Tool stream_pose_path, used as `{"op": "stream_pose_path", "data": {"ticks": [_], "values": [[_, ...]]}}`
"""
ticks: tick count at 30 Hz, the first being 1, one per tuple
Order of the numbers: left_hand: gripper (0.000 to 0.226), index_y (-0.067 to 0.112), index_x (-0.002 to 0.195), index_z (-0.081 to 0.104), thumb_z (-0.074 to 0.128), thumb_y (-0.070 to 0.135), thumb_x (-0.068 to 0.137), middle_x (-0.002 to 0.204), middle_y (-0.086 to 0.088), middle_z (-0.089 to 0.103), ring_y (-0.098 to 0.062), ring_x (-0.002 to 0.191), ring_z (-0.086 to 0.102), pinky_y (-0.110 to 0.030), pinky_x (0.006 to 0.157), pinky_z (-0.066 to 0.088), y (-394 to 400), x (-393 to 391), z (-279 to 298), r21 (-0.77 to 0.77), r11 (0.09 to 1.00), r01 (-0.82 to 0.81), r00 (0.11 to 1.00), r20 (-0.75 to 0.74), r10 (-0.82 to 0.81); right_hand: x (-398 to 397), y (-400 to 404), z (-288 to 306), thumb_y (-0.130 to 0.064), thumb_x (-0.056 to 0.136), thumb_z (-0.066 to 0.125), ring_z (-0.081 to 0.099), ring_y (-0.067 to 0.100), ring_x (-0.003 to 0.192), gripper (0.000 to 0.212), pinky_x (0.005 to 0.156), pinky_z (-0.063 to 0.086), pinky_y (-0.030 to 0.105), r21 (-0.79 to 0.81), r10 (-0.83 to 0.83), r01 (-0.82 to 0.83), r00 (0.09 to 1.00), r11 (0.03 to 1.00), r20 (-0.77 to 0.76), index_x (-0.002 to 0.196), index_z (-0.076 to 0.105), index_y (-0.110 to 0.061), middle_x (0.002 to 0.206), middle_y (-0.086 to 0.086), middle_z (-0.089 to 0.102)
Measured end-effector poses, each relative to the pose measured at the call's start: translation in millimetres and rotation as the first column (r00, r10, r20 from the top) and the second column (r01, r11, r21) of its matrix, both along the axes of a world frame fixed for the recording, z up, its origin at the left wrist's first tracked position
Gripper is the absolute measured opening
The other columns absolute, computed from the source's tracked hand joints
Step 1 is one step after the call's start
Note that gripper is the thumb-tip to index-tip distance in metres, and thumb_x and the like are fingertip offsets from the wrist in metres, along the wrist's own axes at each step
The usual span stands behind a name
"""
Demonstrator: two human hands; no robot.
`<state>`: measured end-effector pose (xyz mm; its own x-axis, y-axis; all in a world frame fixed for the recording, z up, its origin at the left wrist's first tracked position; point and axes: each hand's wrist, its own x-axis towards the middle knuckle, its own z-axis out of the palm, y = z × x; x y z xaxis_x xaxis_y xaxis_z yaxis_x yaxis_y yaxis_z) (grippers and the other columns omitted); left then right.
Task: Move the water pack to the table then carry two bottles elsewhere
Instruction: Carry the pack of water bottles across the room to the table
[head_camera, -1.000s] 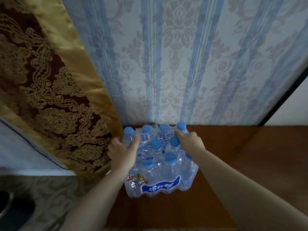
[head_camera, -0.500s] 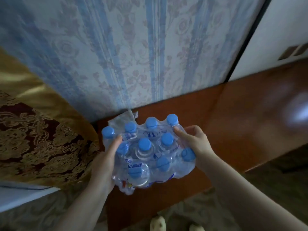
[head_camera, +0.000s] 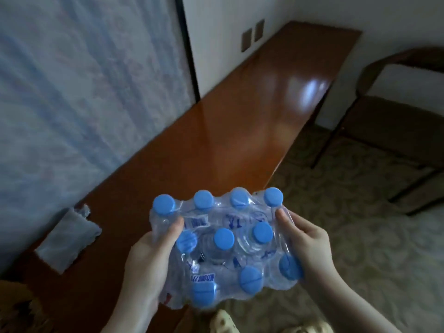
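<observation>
A shrink-wrapped water pack [head_camera: 223, 248] of several clear bottles with blue caps hangs in the air between my hands, over the near edge of a long brown wooden table [head_camera: 240, 121]. My left hand [head_camera: 146, 263] grips the pack's left side, thumb pressed on top of the wrap. My right hand [head_camera: 310, 246] grips the right side, thumb near a cap, fingers under the pack. The pack is lifted off the surface and tilted slightly toward me.
A crumpled piece of clear plastic wrap [head_camera: 69, 239] lies on the table near the blue patterned curtain [head_camera: 84, 92]. A chair [head_camera: 396, 111] stands at the right on patterned carpet [head_camera: 360, 236]. White wall with dark outlet plates [head_camera: 252, 34] runs behind the table.
I lifted the pack off the wooden surface and swung it right, away from the curtain corner. The view turned right, revealing the long table and chair. Loose plastic wrap stayed behind.
</observation>
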<state>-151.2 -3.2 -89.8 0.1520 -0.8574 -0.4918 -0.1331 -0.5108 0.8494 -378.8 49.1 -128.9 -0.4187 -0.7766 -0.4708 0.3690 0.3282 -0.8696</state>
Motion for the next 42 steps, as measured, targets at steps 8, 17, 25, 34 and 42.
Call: {"op": "stream_pose_path", "data": {"ticks": [8,17,25,34,42], "values": [[0.054,0.011,0.088,0.079,0.086,0.045,0.045,0.085,-0.019,0.079,-0.035,0.08,0.077,-0.051,0.083,0.058,27,-168,-8,0.142,0.863,0.484,0.871,-0.168,-0.461,-144,99,-4,-0.029,0.07,0.082,0.073,0.011,0.081,0.031,0.078,0.057,0.031,0.152,-0.414,0.423,0.906,0.893,-0.091,0.097,0.078,-0.015,0.086,-0.005,0.079],[0.045,-0.001,0.074,0.079,0.091,0.031,0.045,0.08,-0.018,0.079,-0.029,0.08,0.075,-0.039,0.078,0.059,81,-428,-30,0.204,0.565,0.8,0.595,-0.143,-0.791,-312,242,-5,-0.033,0.039,0.078,0.066,0.018,0.068,0.059,0.062,0.049,0.029,0.224,-0.731,0.761,0.648,0.609,-0.214,0.095,0.068,-0.02,0.082,0.006,0.074],[0.056,-0.012,0.1,0.068,0.087,0.019,0.057,0.091,-0.032,0.074,-0.046,0.089,0.072,-0.062,0.085,0.053,124,-610,-11,0.171,0.343,0.923,0.378,-0.26,-0.888,-437,301,11,-0.018,0.062,0.083,0.07,0.022,0.076,0.041,0.062,0.056,0.034,0.141,-0.912,0.92,0.384,0.366,-0.143,0.099,0.065,-0.017,0.089,0.009,0.075],[0.061,-0.003,0.09,0.075,0.088,0.037,0.046,0.09,-0.027,0.076,-0.045,0.087,0.073,-0.065,0.088,0.051,144,-830,-25,0.117,0.007,0.993,0.038,-0.257,-0.966,-579,325,3,-0.012,0.065,0.08,0.067,0.023,0.084,0.034,0.078,0.056,0.043,0.163,-0.989,0.987,0.033,0.009,-0.144,0.095,0.065,-0.019,0.094,0.006,0.072],[0.057,0.005,0.081,0.079,0.086,0.046,0.043,0.082,-0.018,0.079,-0.035,0.078,0.077,-0.05,0.078,0.06,231,-996,-35,0.145,-0.216,0.966,-0.186,-0.198,-0.963,-691,406,8,-0.015,0.073,0.069,0.058,0.016,0.079,0.02,0.065,0.046,0.033,0.206,-0.971,0.957,-0.17,-0.204,-0.17,0.093,0.067,-0.016,0.096,0.001,0.068]]}}
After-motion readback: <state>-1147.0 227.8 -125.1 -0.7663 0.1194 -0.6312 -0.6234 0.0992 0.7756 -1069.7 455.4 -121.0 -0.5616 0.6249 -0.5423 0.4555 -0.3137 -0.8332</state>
